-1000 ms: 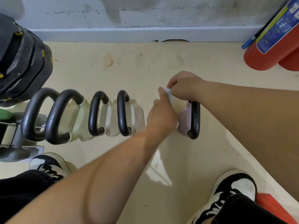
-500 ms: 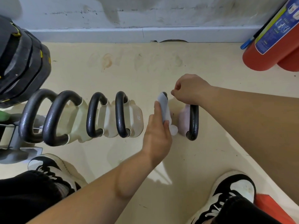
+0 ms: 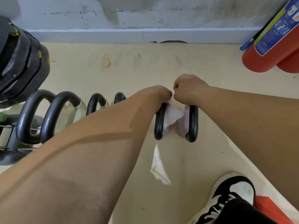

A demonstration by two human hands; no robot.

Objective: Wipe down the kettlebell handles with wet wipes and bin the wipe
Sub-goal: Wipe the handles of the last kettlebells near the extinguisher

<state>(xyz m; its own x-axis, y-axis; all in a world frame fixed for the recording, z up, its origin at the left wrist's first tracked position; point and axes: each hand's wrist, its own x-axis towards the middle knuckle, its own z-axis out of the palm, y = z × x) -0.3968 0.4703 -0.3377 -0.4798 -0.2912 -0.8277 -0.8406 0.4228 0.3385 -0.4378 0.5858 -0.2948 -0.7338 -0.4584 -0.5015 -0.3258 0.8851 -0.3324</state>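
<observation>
Both hands are balled tight, knuckles nearly touching, over the tops of two kettlebells that stand side by side near the middle of the floor. The left hand (image 3: 161, 96) is curled round the top of the first pink kettlebell (image 3: 159, 125), with the wet wipe (image 3: 172, 116) pinned under its fingers against the black handle. The loose part of the wipe hangs crumpled in the gap between the two handles. The right hand (image 3: 189, 89) is closed in a fist round the top of the second pink kettlebell (image 3: 193, 125), just beside the first. Toward the floor's left edge runs a row of four pale-bodied kettlebells: the outermost (image 3: 24, 117) is by a grey rack (image 3: 7, 156), and the innermost (image 3: 120, 97) is half hidden behind the left forearm, which crosses in front of the row and covers their lower parts. That makes six black handles in all, two on pink bodies and four on pale ones. A stack of black weight plates (image 3: 19, 62) leans at the far left edge; I cannot count them. Two red fire extinguishers (image 3: 258, 60) stand in the far right corner against the skirting board (image 3: 97, 35). At the near right edge are one black-and-white shoe (image 3: 233, 194) and a red block (image 3: 271, 209). A wet streak (image 3: 157, 168) shines on the floor in front of the pink pair.
</observation>
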